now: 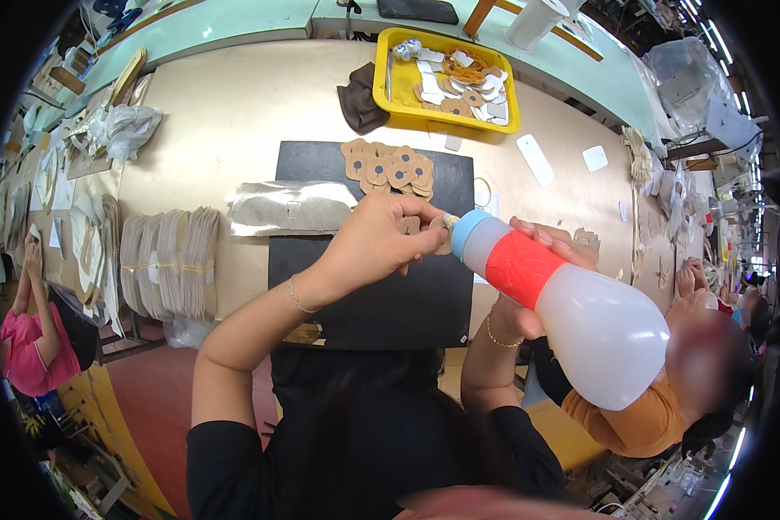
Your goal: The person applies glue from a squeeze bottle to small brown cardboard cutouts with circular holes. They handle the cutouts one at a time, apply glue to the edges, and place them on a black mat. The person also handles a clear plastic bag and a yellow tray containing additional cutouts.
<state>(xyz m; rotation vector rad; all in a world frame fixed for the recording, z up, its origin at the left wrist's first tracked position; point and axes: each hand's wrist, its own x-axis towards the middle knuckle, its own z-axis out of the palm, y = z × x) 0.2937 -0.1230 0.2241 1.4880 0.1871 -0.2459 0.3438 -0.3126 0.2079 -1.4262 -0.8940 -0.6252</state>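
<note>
My right hand (533, 322) is wrapped round a large translucent white squeeze bottle (611, 334) with a red band and a light blue cap. The bottle is tilted, its nozzle pointing left and down to my left fingertips. My left hand (386, 227) pinches a small tan piece (443, 248) at the nozzle tip; the fingers hide part of it. Both hands are above a black mat (373, 299). At the mat's far edge lies a heap of tan cut-outs (388, 166) with dark round spots. A shiny silvery sheet (290, 208) overlaps its left side.
A yellow tray (446, 124) of white and tan pieces stands at the back, beside a crumpled dark brown cloth (360, 98). Bundled tan strips (170, 264) stand at left. White cards (536, 159) lie on the right. A co-worker in an orange sleeve (628, 422) sits close at right.
</note>
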